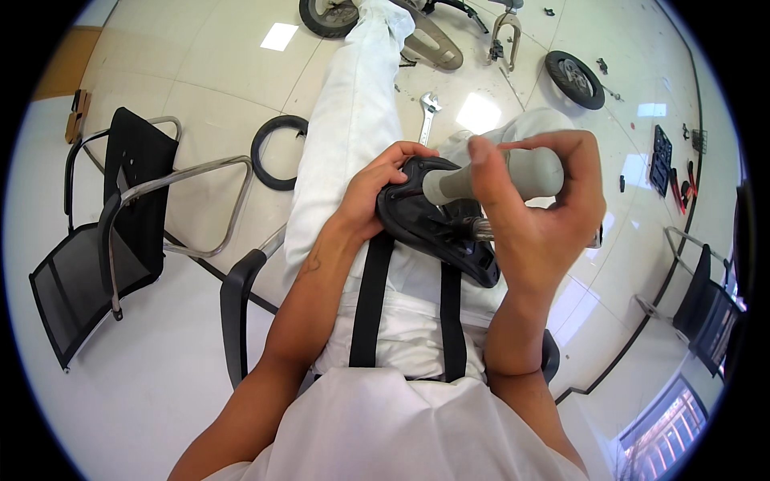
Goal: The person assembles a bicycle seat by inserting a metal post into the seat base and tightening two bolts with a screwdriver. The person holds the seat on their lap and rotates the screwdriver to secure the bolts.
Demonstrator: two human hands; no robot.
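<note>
An upturned black bike saddle (409,210) lies across my lap, its underside facing up. My left hand (373,186) is closed around the saddle's far left edge, fingers curled over the rim. Above the saddle, my right hand (545,208) is closed on a thick grey handle (539,173) with a rounded end, its thumb and fingers wrapped round the sides. The handle's other end points left toward the saddle's underside; whether it touches is hidden. Just below the handle, a ribbed metal part (483,230) shows on the saddle, partly covered by my right hand.
An adjustable wrench (429,112) and a loose tyre (265,152) lie on the tiled floor. Farther off are a small wheel (574,80), a metal fork (505,36), a tool case (660,160) and red-handled tools (683,192). Black chairs (136,192) stand at the left and right.
</note>
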